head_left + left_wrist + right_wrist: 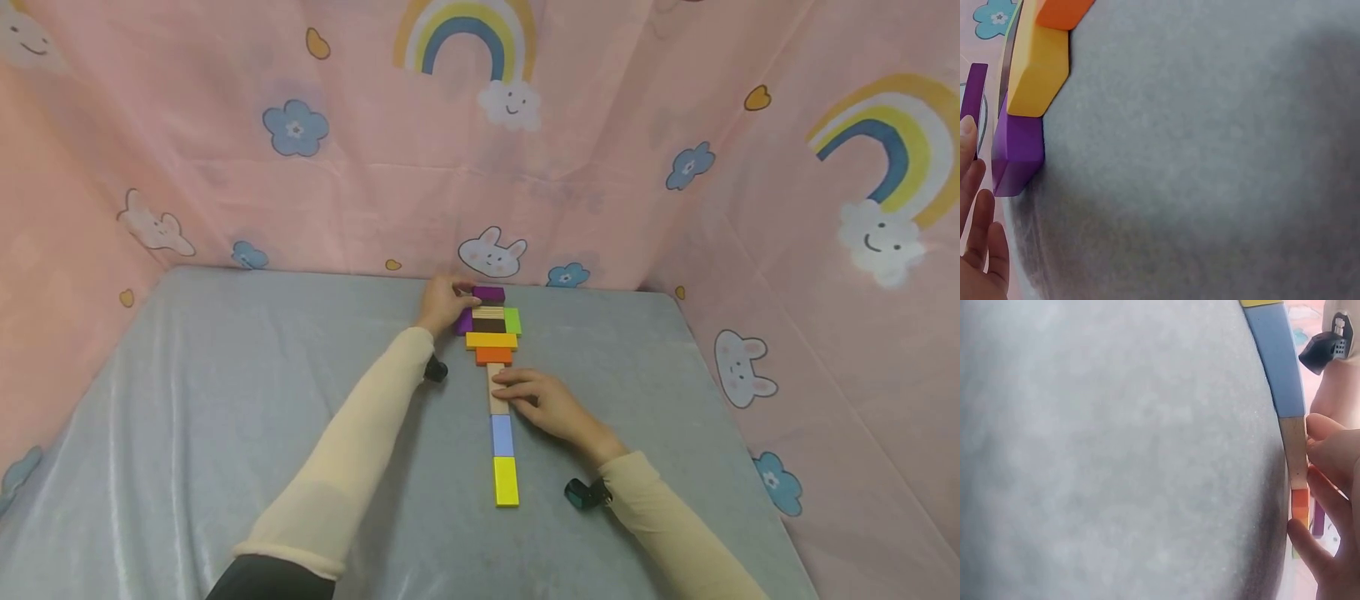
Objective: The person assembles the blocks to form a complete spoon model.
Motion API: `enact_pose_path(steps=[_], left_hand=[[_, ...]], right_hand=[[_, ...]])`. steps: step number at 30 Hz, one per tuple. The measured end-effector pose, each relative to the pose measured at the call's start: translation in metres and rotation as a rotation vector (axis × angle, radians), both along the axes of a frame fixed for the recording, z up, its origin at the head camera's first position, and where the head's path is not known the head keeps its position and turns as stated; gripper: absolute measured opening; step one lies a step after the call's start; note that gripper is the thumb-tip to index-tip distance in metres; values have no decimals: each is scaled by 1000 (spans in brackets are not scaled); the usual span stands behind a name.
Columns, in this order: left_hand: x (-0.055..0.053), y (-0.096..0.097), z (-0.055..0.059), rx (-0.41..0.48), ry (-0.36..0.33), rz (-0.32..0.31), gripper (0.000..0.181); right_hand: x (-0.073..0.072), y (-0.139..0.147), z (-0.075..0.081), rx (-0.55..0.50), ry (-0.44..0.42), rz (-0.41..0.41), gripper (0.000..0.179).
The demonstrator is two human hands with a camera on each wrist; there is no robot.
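Note:
At the top of a row of flat coloured blocks, my left hand (442,304) pinches a purple block (489,293); the left wrist view shows that purple block (974,94) raised between thumb and fingers. Just below stand a second purple block (465,322), a dark block (489,326) and a green block (513,322). Under them lie a yellow-orange block (491,341) and an orange block (493,356). My right hand (551,404) rests its fingertips on a plain wooden block (498,400), fingers loosely extended. The right wrist view shows them at that wooden block's (1296,453) side.
Below the wooden block, a blue block (502,435) and a bright yellow block (506,482) continue the line toward me. Everything lies on a grey cloth-covered table (225,417). A pink patterned curtain (360,208) hangs behind the table's far edge and along the sides.

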State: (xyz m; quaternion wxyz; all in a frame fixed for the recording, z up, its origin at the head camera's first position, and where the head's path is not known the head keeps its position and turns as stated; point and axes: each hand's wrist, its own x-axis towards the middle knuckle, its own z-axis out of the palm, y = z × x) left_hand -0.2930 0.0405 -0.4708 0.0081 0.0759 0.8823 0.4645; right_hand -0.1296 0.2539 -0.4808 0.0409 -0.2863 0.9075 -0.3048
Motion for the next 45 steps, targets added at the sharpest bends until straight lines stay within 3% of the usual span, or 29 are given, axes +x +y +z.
enact_pose_path(steps=[29, 45], left_hand=[[2, 1, -4, 16, -51, 7, 33], [-2, -2, -3, -9, -101, -44, 32]], right_hand=[[4, -2, 4, 5, -13, -16, 28], [3, -1, 2, -3, -18, -20, 29]])
